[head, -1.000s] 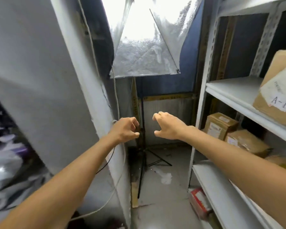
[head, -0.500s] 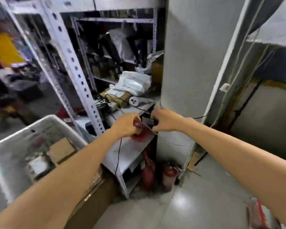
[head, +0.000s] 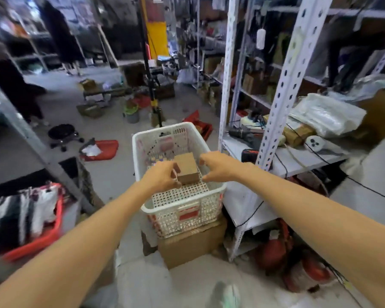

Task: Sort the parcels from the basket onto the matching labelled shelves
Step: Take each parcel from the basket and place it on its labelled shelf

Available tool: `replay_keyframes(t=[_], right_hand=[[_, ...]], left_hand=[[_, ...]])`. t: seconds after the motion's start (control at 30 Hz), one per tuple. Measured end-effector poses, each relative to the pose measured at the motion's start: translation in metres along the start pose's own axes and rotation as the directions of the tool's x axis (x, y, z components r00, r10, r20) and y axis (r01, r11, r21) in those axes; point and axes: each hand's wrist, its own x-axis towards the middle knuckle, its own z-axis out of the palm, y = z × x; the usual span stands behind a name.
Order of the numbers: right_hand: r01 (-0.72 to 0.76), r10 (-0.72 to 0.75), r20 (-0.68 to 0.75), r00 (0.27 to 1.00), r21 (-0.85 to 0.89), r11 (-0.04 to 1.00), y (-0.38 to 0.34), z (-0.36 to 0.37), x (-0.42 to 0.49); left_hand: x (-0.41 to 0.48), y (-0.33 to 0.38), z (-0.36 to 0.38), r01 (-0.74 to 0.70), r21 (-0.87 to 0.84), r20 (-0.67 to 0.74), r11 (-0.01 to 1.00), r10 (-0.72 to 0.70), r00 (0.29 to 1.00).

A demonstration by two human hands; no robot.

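The white basket (head: 180, 211) stands on a brown carton (head: 188, 246), and the carton stands on the pale floor (head: 111, 174). One cardboard parcel (head: 186, 166) lies inside the basket, on its perforated bottom. My left hand (head: 162, 180) is over the basket with bent fingers at the left edge of the parcel; I cannot tell if it touches or grips it. My right hand (head: 217, 166) hangs just beside the right edge of the parcel, fingers loosely bent and a little apart, holding nothing. To the right is a metal shelf rack (head: 286, 85) with white plastic bags (head: 327, 114) and cables. On the floor there is a black rolling stool (head: 63, 132) and a red bag (head: 103, 149).
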Motion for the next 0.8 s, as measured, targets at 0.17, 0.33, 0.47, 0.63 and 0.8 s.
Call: replay_keyframes(t=[0.17, 0.33, 0.47, 0.63, 0.8], right_hand=[[0.064, -0.061, 0.073, 0.995, -0.040, 0.997, -0.008, 0.011, 0.086], [0.117, -0.115, 0.105, 0.988, -0.014, 0.993, 0.019, 0.009, 0.166], [0.072, -0.074, 0.151, 0.986, 0.016, 0.997, 0.055, 0.014, 0.230], [0.005, -0.016, 0.207, 0.978, 0.050, 0.999, 0.101, 0.033, 0.299], [-0.087, 0.039, 0.317, 0.947, 0.137, 0.987, 0.125, 0.081, 0.340]], left_hand=[[0.026, -0.062, -0.010, 0.126, -0.027, -0.027, 0.992, -0.127, 0.992], [0.084, -0.097, -0.018, 0.217, -0.038, -0.005, 0.975, -0.218, 0.976], [0.145, -0.112, -0.020, 0.271, -0.082, 0.024, 0.959, -0.270, 0.962], [0.211, -0.134, 0.005, 0.331, -0.122, 0.094, 0.936, -0.321, 0.942], [0.245, -0.165, 0.041, 0.411, -0.134, 0.162, 0.902, -0.389, 0.907]])
